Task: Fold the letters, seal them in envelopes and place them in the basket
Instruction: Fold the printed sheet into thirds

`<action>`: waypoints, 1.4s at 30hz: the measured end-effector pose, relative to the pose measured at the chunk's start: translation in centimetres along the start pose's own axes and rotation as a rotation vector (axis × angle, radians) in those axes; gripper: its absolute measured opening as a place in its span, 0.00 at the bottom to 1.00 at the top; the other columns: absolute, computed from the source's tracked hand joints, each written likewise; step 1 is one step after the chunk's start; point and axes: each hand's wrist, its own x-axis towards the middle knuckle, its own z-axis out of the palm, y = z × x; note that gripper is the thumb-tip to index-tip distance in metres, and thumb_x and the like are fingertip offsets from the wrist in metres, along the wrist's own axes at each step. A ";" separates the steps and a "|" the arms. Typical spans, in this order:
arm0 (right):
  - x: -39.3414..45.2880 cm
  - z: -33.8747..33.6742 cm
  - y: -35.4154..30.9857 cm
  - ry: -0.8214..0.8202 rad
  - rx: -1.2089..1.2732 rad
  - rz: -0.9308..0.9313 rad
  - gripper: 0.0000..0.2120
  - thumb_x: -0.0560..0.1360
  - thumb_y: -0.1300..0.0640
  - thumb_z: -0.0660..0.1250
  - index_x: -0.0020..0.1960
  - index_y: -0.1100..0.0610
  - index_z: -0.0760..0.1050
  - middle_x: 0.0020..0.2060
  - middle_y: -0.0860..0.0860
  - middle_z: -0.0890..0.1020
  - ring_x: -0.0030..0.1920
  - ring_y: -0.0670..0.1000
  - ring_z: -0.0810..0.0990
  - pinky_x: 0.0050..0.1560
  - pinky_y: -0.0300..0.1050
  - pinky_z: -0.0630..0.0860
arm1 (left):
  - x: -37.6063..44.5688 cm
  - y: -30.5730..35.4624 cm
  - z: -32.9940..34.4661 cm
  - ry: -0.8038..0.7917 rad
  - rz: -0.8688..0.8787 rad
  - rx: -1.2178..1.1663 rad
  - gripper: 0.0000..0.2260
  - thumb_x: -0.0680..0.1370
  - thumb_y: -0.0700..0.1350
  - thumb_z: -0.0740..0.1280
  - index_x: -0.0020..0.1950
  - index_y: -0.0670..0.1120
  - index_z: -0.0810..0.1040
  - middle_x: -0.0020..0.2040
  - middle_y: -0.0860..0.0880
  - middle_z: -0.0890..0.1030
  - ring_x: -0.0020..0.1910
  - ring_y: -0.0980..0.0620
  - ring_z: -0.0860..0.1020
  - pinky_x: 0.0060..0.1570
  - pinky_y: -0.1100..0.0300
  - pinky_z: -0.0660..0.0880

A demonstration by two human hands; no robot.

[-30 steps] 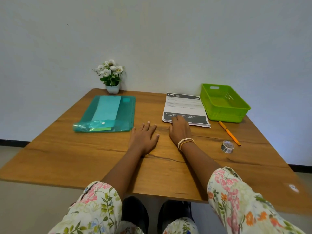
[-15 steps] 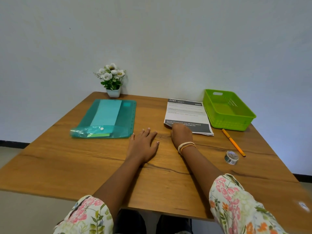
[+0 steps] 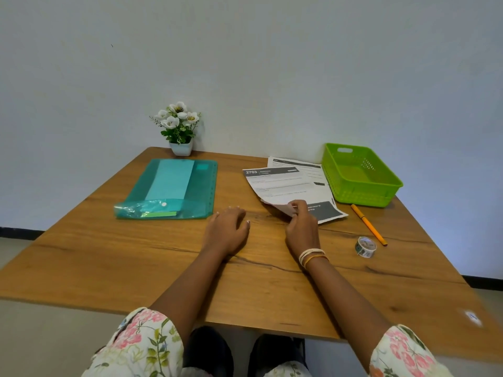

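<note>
My right hand (image 3: 300,227) pinches the near corner of the top letter (image 3: 277,185), a printed sheet headed 2703, and holds it lifted and skewed leftward off a second letter (image 3: 322,210) lying flat beneath. My left hand (image 3: 227,231) rests palm down on the wooden table (image 3: 136,254), fingers loosely apart, holding nothing. A teal plastic folder (image 3: 201,191) with light blue envelopes (image 3: 170,179) inside lies at the left. The green basket (image 3: 386,194) stands at the far right, with nothing in it.
An orange pen (image 3: 368,224) and a small roll of tape (image 3: 365,246) lie right of my right hand. A white pot of white flowers (image 3: 179,129) stands against the wall behind the folder.
My right hand has gone from pressing on the paper stack to pinching the top sheet's corner and pulling it up and left, uncovering the sheet below. The left hand stayed put.
</note>
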 end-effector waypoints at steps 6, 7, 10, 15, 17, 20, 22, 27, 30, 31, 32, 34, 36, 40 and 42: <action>-3.6 -2.8 0.5 0.009 0.159 0.043 0.13 0.71 0.72 0.61 0.41 0.56 0.77 0.38 0.49 0.80 0.38 0.44 0.76 0.37 0.31 0.69 | -0.9 0.0 -0.9 0.070 -0.092 -0.144 0.18 0.80 0.52 0.60 0.68 0.49 0.73 0.63 0.48 0.78 0.61 0.49 0.75 0.56 0.53 0.73; -3.9 -3.4 0.6 0.008 0.187 0.070 0.13 0.70 0.72 0.61 0.39 0.55 0.77 0.36 0.49 0.80 0.37 0.43 0.76 0.36 0.29 0.69 | -1.1 0.0 -1.0 0.084 -0.108 -0.163 0.18 0.81 0.52 0.59 0.68 0.49 0.73 0.63 0.48 0.78 0.60 0.49 0.75 0.56 0.53 0.73; -4.6 -5.1 1.1 -0.001 0.253 0.115 0.13 0.69 0.73 0.60 0.35 0.58 0.76 0.33 0.50 0.79 0.37 0.43 0.76 0.35 0.25 0.69 | -1.7 0.1 -1.5 0.140 -0.143 -0.257 0.15 0.81 0.50 0.60 0.66 0.49 0.74 0.61 0.48 0.79 0.57 0.50 0.76 0.50 0.56 0.73; -5.2 -7.0 2.4 -0.063 0.383 0.151 0.11 0.66 0.72 0.58 0.31 0.60 0.73 0.31 0.54 0.78 0.37 0.52 0.77 0.41 0.39 0.74 | -3.1 0.0 -2.0 0.207 -0.211 -0.349 0.15 0.81 0.46 0.60 0.67 0.46 0.72 0.62 0.46 0.77 0.58 0.51 0.75 0.49 0.58 0.72; -5.3 -7.2 3.2 -0.116 0.422 0.149 0.09 0.62 0.67 0.56 0.29 0.57 0.72 0.30 0.56 0.78 0.39 0.59 0.78 0.44 0.50 0.75 | -3.4 -0.1 -2.2 0.223 -0.247 -0.354 0.18 0.81 0.47 0.61 0.70 0.46 0.69 0.66 0.45 0.75 0.63 0.48 0.74 0.53 0.55 0.73; -5.4 -7.5 3.6 -0.198 0.444 0.150 0.10 0.62 0.63 0.55 0.27 0.58 0.73 0.29 0.58 0.79 0.38 0.61 0.78 0.46 0.55 0.76 | -3.9 -0.5 -2.4 0.240 -0.259 -0.400 0.16 0.80 0.44 0.63 0.67 0.45 0.73 0.64 0.45 0.76 0.60 0.48 0.75 0.49 0.58 0.75; -5.1 -8.0 3.2 -0.241 0.404 0.146 0.14 0.64 0.59 0.54 0.28 0.60 0.76 0.31 0.57 0.81 0.38 0.57 0.79 0.45 0.50 0.75 | -4.1 -0.9 -2.4 0.262 -0.259 -0.423 0.14 0.78 0.41 0.65 0.64 0.46 0.75 0.60 0.45 0.79 0.57 0.50 0.78 0.45 0.57 0.79; -3.7 -8.6 0.7 -0.351 0.151 0.162 0.18 0.72 0.54 0.55 0.32 0.61 0.78 0.32 0.54 0.81 0.36 0.53 0.79 0.38 0.49 0.75 | -4.2 -0.7 -2.6 0.310 -0.262 -0.398 0.13 0.76 0.36 0.65 0.60 0.43 0.79 0.57 0.44 0.80 0.55 0.47 0.78 0.39 0.65 0.73; -3.5 -6.7 -1.5 -0.319 -0.204 0.106 0.13 0.76 0.53 0.58 0.44 0.59 0.79 0.42 0.55 0.82 0.43 0.54 0.79 0.43 0.48 0.77 | -4.3 -0.6 -2.5 0.306 -0.267 -0.377 0.14 0.75 0.34 0.64 0.59 0.43 0.80 0.57 0.43 0.80 0.55 0.46 0.78 0.37 0.67 0.72; -3.6 -5.8 -2.2 -0.321 -0.274 0.090 0.14 0.77 0.51 0.58 0.51 0.58 0.78 0.47 0.55 0.82 0.48 0.55 0.79 0.49 0.49 0.77 | -4.4 -0.7 -2.5 0.301 -0.263 -0.381 0.14 0.75 0.35 0.64 0.59 0.43 0.80 0.57 0.43 0.80 0.53 0.47 0.78 0.35 0.68 0.71; -3.9 -4.9 -2.8 -0.343 -0.325 0.070 0.16 0.77 0.48 0.58 0.58 0.56 0.76 0.53 0.55 0.80 0.53 0.56 0.78 0.55 0.51 0.75 | -4.4 -0.7 -2.4 0.296 -0.263 -0.389 0.14 0.75 0.35 0.64 0.58 0.43 0.80 0.56 0.44 0.81 0.51 0.49 0.79 0.33 0.68 0.70; -4.5 -2.8 -3.4 -0.433 -0.396 0.036 0.25 0.77 0.42 0.55 0.70 0.53 0.66 0.64 0.56 0.73 0.65 0.58 0.72 0.65 0.58 0.67 | -4.5 -0.6 -2.4 0.285 -0.275 -0.417 0.12 0.76 0.37 0.64 0.57 0.44 0.80 0.53 0.45 0.82 0.46 0.53 0.78 0.30 0.67 0.69; -5.1 -1.2 -3.3 -0.536 -0.448 0.006 0.30 0.77 0.37 0.51 0.75 0.49 0.56 0.74 0.57 0.62 0.74 0.59 0.59 0.71 0.64 0.55 | -4.7 -0.5 -2.4 0.275 -0.291 -0.461 0.10 0.78 0.40 0.65 0.58 0.44 0.80 0.51 0.47 0.82 0.43 0.56 0.77 0.30 0.67 0.68; -5.7 -0.5 -2.2 -0.581 -0.490 -0.097 0.29 0.78 0.35 0.47 0.76 0.43 0.52 0.77 0.53 0.52 0.77 0.58 0.48 0.73 0.64 0.45 | -4.8 -0.7 -2.7 0.312 -0.292 -0.597 0.12 0.81 0.42 0.61 0.62 0.45 0.78 0.50 0.49 0.81 0.43 0.56 0.79 0.33 0.63 0.73; -5.5 -0.8 -1.6 -0.589 -0.479 -0.141 0.28 0.78 0.35 0.47 0.76 0.42 0.53 0.78 0.52 0.52 0.77 0.56 0.48 0.73 0.63 0.44 | -4.8 -0.8 -3.0 0.321 -0.316 -0.668 0.12 0.82 0.43 0.59 0.63 0.46 0.76 0.48 0.51 0.80 0.42 0.57 0.79 0.34 0.63 0.73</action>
